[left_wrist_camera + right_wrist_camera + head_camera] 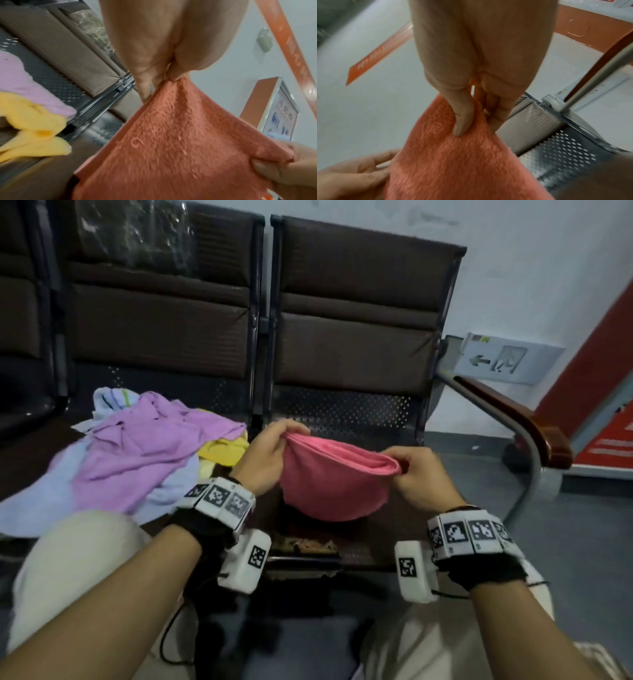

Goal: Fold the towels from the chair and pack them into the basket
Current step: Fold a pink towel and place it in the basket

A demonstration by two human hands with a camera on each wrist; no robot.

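A pink towel (334,481) is held up in the air in front of the right-hand chair (346,337), over its seat, and is folded double so that its lower part sags in a rounded pouch. One top corner is pinched by the left hand (265,462), with the thumb and fingers (145,86) clamped together on the cloth. The other top corner is pinched by the right hand (419,477); in the right wrist view its thumb (462,119) is pressed into the pile against the fingers behind the fold. The top edge of the towel is kept slack between the two hands, which are set near each other.

On the seat of the neighbouring chair (161,333), to the left, a loose heap of unfolded towels is seen: a purple towel (144,453) is spread on top, a pale blue towel (41,501) lies under it, a yellow towel (224,451) is bunched at the heap's right edge, and a white striped towel (109,402) is tucked at the back. Marker-covered bands are worn on both wrists (219,498). A wooden armrest (527,422) is fixed at the far right of the row.
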